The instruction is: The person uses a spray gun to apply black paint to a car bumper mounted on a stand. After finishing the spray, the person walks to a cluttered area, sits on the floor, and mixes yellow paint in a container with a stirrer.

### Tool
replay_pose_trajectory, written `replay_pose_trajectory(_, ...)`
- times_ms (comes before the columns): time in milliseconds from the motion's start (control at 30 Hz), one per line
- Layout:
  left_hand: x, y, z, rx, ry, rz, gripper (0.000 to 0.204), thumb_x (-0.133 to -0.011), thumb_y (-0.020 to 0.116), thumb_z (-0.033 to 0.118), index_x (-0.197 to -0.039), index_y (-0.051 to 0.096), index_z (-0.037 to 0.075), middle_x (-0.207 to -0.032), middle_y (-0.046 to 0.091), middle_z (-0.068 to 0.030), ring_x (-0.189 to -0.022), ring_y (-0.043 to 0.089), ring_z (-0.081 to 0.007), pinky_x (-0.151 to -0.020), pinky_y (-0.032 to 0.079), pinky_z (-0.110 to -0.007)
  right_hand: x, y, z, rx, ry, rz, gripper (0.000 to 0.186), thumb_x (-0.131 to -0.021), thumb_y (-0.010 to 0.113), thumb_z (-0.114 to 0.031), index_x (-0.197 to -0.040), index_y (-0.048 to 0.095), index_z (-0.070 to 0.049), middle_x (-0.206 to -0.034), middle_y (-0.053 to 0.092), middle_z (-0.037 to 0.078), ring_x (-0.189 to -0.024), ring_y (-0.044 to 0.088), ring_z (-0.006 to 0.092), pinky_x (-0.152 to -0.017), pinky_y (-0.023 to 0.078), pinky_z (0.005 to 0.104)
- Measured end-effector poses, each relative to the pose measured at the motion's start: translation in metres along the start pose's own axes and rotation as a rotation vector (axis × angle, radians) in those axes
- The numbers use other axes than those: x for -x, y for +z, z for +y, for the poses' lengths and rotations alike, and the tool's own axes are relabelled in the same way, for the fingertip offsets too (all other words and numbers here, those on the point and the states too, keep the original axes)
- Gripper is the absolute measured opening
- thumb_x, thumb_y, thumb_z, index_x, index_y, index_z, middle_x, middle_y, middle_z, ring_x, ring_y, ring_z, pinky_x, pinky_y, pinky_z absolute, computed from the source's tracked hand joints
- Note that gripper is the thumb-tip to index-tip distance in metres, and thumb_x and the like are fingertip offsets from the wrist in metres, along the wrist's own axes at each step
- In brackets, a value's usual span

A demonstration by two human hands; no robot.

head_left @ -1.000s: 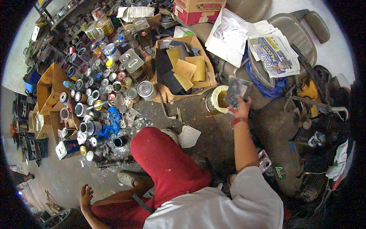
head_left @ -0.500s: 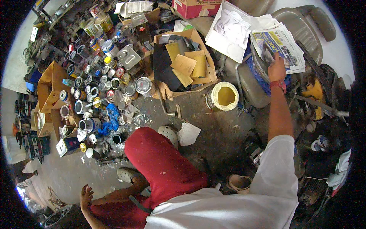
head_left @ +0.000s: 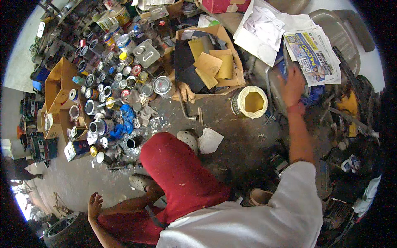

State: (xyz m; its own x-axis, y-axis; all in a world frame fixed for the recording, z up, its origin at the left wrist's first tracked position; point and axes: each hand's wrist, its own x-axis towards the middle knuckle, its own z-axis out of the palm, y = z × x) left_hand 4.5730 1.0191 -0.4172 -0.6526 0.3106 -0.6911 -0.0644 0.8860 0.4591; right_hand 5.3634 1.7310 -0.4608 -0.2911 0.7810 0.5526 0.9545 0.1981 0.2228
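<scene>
My right hand [head_left: 292,87] is stretched out at the right, blurred by motion, its fingers apart and nothing seen in them. It is just left of a stack of newspapers [head_left: 312,56], which lies over a chair-like seat with a blue bag [head_left: 313,96] below. Left of that hand stands a round tub [head_left: 237,106] with a pale, ragged rim and yellowish inside. My left hand [head_left: 95,205] hangs near my left knee at the lower left, fingers loosely curled and apart, with nothing in it.
Many paint cans [head_left: 162,86] crowd the floor at the left, beside a blue crumpled cloth [head_left: 125,120]. A cardboard box [head_left: 237,68] holds sandpaper sheets [head_left: 209,66]. White paper with cloth-like scraps [head_left: 261,22] lies beyond the tub. A white scrap [head_left: 210,140] is by my foot.
My right hand has come off the newspapers and moved down and left, toward the tub. My left hand has stayed near my knee. The view has shifted slightly.
</scene>
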Motion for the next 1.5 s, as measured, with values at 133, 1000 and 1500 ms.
replay_pose_trajectory(133,-0.006,0.004,0.014,-0.037,0.017,0.006,0.056,-0.107,0.063,0.044,-0.151,0.053,0.011,-0.125,0.069,-0.0077,-0.101,0.067,-0.0162,-0.08,0.051,-0.031,0.062,0.006,-0.119,-0.312,0.185,-0.61,0.114,-0.072,0.089,-0.059,-0.164,0.032,-0.021,-0.169,0.026,0.024,-0.152,0.03,0.0503,-0.114,0.03,0.0749)
replay_pose_trajectory(1000,0.074,0.032,0.121,-0.223,0.54,0.303,0.059,-0.103,0.067,0.045,-0.146,0.058,0.006,-0.141,0.066,-0.0192,-0.127,0.066,-0.0371,-0.106,0.052,-0.046,0.048,-0.027,-0.175,-0.477,-0.355,-0.805,0.127,-0.062,0.101,-0.042,-0.162,0.03,-0.008,-0.154,0.043,0.029,-0.143,0.041,0.0462,-0.119,0.038,0.0533)
replay_pose_trajectory(1500,-0.016,0.079,0.189,-0.457,0.675,0.227,0.056,-0.097,0.07,0.044,-0.136,0.063,0.004,-0.123,0.072,-0.023,-0.118,0.068,-0.0403,-0.098,0.056,-0.05,-0.038,-0.146,-0.507,-0.532,-1.012,-0.813,0.138,-0.053,0.1,-0.042,-0.165,0.026,-0.012,-0.159,0.031,0.029,-0.151,0.029,0.0472,-0.127,0.028,0.05)
